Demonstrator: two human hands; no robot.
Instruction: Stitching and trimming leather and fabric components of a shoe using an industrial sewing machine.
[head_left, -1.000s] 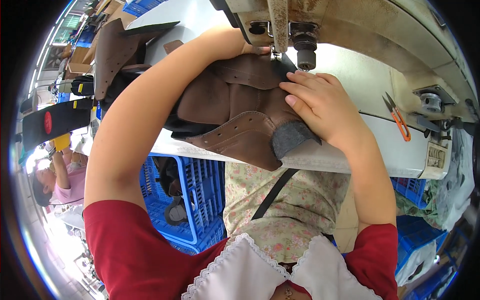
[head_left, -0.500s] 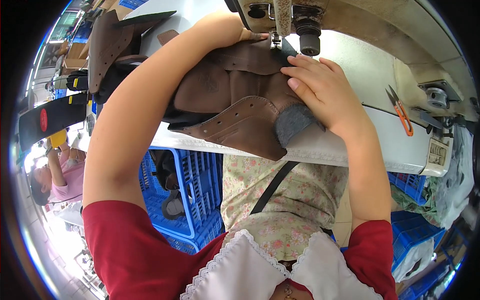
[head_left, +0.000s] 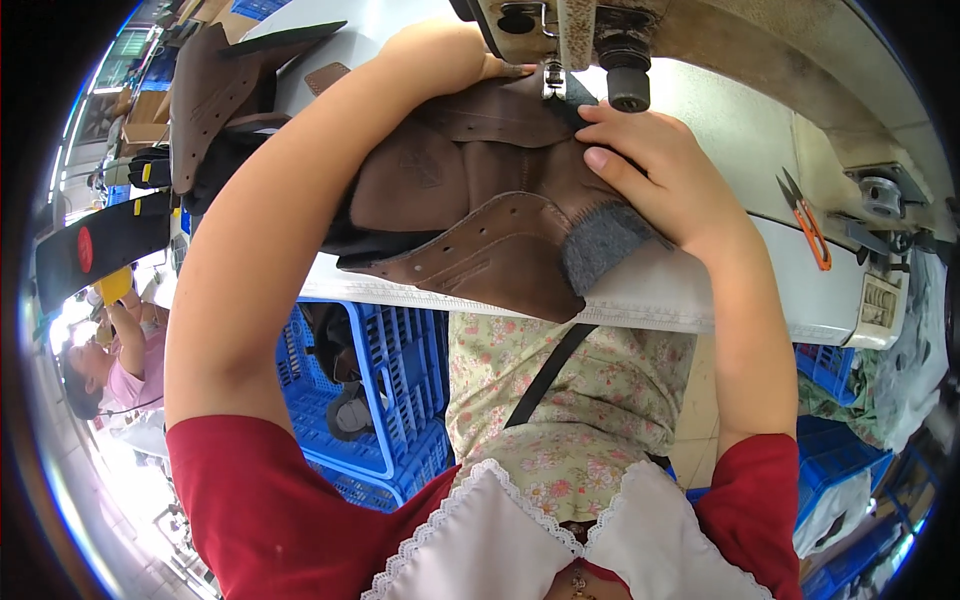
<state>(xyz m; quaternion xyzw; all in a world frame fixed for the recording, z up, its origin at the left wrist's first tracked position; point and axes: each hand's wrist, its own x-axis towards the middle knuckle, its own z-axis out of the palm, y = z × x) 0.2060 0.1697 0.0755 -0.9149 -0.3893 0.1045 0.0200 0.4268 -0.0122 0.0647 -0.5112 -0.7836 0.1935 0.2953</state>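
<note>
A brown leather shoe upper with punched eyelet holes and a grey fabric lining lies on the sewing machine's bed, its far edge beneath the presser foot. My left hand reaches round its far left side, fingertips on the leather beside the foot; the machine head hides part of its fingers. On the right, my right hand grips the upper's edge near the needle, fingers bent, thumb resting on the leather. The sewing machine arches over the work from the top right.
Orange-handled thread snips lie on the table at the right. More brown uppers are piled at the far left. Blue crates stand below the table's front edge, one holding dark pieces. Another person is at the far left.
My right hand has shifted slightly right and its fingers have bent more. The upper has moved slightly to the right near the grey lining. My left hand stays at the presser foot.
</note>
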